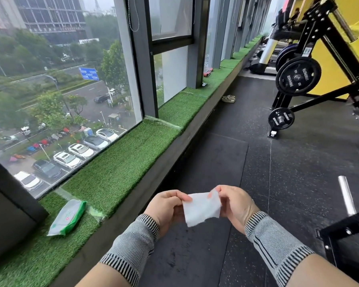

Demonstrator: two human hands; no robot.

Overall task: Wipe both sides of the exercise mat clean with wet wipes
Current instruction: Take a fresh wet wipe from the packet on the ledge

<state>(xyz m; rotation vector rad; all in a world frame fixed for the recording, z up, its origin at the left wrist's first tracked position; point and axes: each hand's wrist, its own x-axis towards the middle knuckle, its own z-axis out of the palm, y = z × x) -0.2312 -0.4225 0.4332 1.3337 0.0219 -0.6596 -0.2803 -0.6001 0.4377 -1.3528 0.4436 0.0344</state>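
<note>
Near centre, low in view, a white wet wipe (201,208) is held up between both hands, over the dark rubber floor (288,162). Left hand (167,208) pinches its left edge, fingers curled; right hand (234,206) pinches the upper right corner, thumb on top. Wipe looks partly unfolded, lower edge hanging free. Judged thin, limp, damp and light; likely clings to itself, so best taken by opposite corners and pulled flat, then bunched or laid under a flat palm for wiping. Exercise mat not identifiable in view, so wiping not begun. Both forearms wear grey striped sleeves. Left and near, a green-and-white wipes pack (67,217) lies on the artificial-grass window ledge (122,160), well apart from the hands. Far right, a weight rack with plates (298,78); sandals (228,98) on the floor further off.
</note>
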